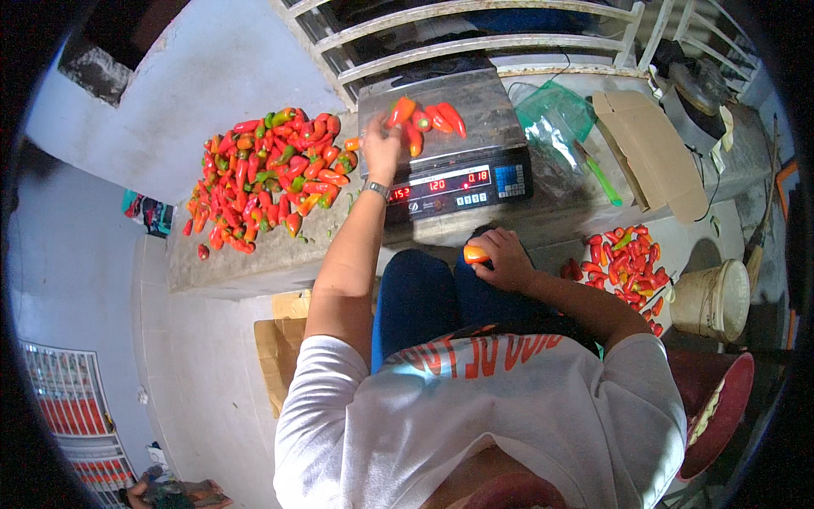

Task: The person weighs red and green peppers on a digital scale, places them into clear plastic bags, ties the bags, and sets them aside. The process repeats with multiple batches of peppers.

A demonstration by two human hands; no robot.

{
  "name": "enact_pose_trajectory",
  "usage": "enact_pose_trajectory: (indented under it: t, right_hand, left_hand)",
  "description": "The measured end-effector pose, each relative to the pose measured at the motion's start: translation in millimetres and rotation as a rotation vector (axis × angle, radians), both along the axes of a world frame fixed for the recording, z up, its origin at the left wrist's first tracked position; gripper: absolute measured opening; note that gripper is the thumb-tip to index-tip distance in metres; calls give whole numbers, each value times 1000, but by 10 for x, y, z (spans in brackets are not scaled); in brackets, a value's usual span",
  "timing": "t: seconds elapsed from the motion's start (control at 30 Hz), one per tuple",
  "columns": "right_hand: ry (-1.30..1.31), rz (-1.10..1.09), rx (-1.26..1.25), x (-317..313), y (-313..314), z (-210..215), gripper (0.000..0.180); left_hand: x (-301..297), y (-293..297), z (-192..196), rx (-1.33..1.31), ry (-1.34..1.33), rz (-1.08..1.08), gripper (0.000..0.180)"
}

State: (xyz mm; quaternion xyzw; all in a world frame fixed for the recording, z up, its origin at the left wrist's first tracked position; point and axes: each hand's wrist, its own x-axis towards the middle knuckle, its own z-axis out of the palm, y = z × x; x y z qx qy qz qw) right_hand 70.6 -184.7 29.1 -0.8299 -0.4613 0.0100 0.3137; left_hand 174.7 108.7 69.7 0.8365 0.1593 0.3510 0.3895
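Observation:
My left hand (381, 146), wearing a wristwatch, reaches over the metal plate of a digital scale (487, 83). Its fingers are closed at the near end of a shiny orange-red pepper (402, 110). Beside that pepper, several red peppers (441, 118) lie on the plate. Above my knee, my right hand (509, 263) is wrapped round an orange pepper (476, 254), whose rounded end sticks out past the fingers. The scale's front panel (454, 187) has lit red digits and blue keys.
Left of the scale, a large heap of red and green peppers (267, 174) covers the concrete ledge. To the right lie a clear plastic bag (551, 127), a green-handled knife (604, 180) and cardboard (640, 148). More peppers (623, 267) are on the floor by a white bucket (721, 299).

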Motion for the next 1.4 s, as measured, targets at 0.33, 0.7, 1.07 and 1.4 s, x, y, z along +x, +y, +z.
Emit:
enact_pose_trajectory:
  t: [0.33,0.7,1.07,1.4]
  right_hand:
    - [-28,8,123,39,23,-186,45]
    - [-27,46,-46,58,2,-63,48]
    - [473,-255,211,465,384,180,35]
    - [596,8,801,1327,1071,730,49]
  left_hand:
    - [-369,-346,41,309,25,-70,38]
    - [260,-159,318,311,431,114,40]
    - [306,72,159,258,157,-29,34]
    - [213,99,172,-497,27,-349,33]
